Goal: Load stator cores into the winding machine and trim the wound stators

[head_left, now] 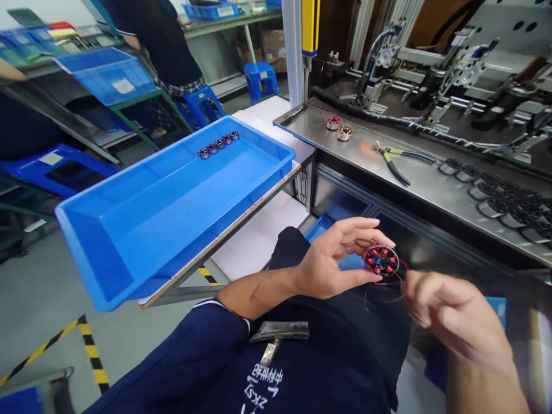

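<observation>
In the head view, pinching a red-wound stator (pixel 381 260) by its rim between thumb and fingertips of the left hand (pixel 325 261), lower right of the frame's centre. Curling the right hand (pixel 457 316), blurred, at the thin red wire (pixel 406 269); cannot tell whether gripping it. Seeing pliers (pixel 390 164) upper right, blue tray (pixel 172 213) left of centre.

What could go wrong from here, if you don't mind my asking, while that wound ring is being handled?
The thin red wire looping beside the right hand could snag or break. The wound ring, held by the left hand's fingertips, might slip. The pliers, lying near the front edge of the steel bench, could get knocked off.
</observation>
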`<state>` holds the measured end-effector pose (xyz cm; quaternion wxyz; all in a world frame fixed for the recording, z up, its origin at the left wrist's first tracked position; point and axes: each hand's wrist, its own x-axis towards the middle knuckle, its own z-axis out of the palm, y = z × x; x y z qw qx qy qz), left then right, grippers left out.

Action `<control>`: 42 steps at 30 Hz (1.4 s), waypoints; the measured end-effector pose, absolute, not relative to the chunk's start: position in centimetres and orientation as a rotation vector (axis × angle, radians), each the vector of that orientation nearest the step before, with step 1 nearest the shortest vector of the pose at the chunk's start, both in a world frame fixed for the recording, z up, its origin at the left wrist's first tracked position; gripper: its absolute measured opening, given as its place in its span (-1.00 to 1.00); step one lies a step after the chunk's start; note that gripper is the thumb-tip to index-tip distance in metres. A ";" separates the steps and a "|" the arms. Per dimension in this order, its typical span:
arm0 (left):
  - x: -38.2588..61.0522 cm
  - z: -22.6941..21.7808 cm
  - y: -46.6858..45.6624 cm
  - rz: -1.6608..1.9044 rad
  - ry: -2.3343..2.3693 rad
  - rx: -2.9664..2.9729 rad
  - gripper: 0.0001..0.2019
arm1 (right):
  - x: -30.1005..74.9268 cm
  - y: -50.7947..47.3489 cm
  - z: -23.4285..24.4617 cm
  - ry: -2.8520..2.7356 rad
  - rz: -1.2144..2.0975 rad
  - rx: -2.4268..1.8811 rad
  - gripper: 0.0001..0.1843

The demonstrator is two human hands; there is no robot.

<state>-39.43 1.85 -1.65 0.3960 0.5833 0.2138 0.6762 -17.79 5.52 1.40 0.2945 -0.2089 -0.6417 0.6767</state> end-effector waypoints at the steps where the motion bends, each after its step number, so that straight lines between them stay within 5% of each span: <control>1: -39.3 -1.7 1.8 1.718 0.539 1.503 -0.30 | -18.2 5.1 1.2 -1.650 1.784 -0.596 -0.61; 7: -39.0 -1.6 0.8 1.584 0.650 1.513 -0.37 | -20.5 3.1 1.0 -1.248 1.901 -0.689 -0.75; 11: -39.3 -1.7 0.5 1.514 0.703 1.384 -0.33 | -19.0 4.1 -1.1 -1.536 2.036 -0.402 -0.72; 13: -39.3 -2.0 0.5 1.522 0.712 1.394 -0.33 | -19.2 4.0 -2.1 -1.518 1.998 -0.488 -0.80; 16: -38.9 -2.5 0.8 1.545 0.687 1.469 -0.34 | -21.0 2.8 -2.5 -1.253 1.971 -0.708 -0.64; 26: -38.4 -3.1 1.4 1.475 0.606 1.313 -0.31 | -19.3 0.6 -2.2 -1.368 2.029 -0.663 -0.85; 31: -38.1 -3.4 0.9 1.327 0.496 1.263 -0.38 | -17.9 2.9 -0.4 -1.313 1.798 -0.808 -0.58; 42: -37.3 -3.9 1.4 1.333 0.457 1.087 -0.24 | -17.2 2.1 -1.0 -1.572 1.896 -0.908 -0.68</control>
